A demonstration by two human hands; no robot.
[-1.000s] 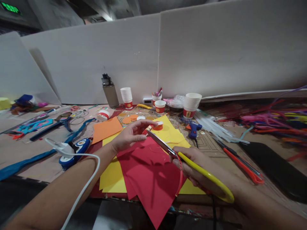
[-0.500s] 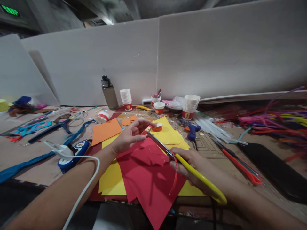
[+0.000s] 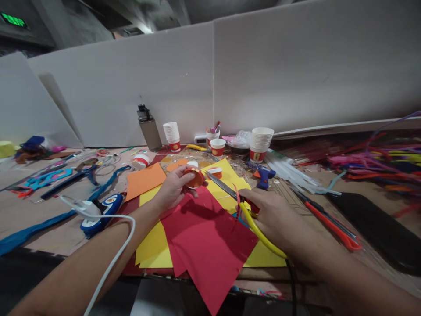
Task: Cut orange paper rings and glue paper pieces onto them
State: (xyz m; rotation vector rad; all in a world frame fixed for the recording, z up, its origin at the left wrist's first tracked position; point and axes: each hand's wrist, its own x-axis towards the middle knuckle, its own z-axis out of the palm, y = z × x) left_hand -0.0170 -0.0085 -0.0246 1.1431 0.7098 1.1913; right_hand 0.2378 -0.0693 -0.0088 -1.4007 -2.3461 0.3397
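Orange round piece point(image 3: 195, 178): pinched by left hand point(image 3: 173, 188), thumb against fingers, above red paper point(image 3: 210, 254).
Yellow-handled scissors point(image 3: 247, 214): gripped by right hand point(image 3: 271, 215), fingers curled around them; tip near the round piece.
Red strip point(image 3: 237, 197): dangles beside the blades.

Cluttered table point(image 3: 26, 208), bottle point(image 3: 151, 135), stacked cups point(image 3: 262, 141), yellow paper point(image 3: 153, 250), blue glue gun point(image 3: 265, 175)

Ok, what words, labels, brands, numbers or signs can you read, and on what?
"EXIT", apparently, on the green sign; its upper line is too blurred.
Right cup stack: gold label, marks too small to read.
Left cup stack: gold emblem, too small.
Blue-and-white device: emblem, too small to read.
Scissors: no legible text.
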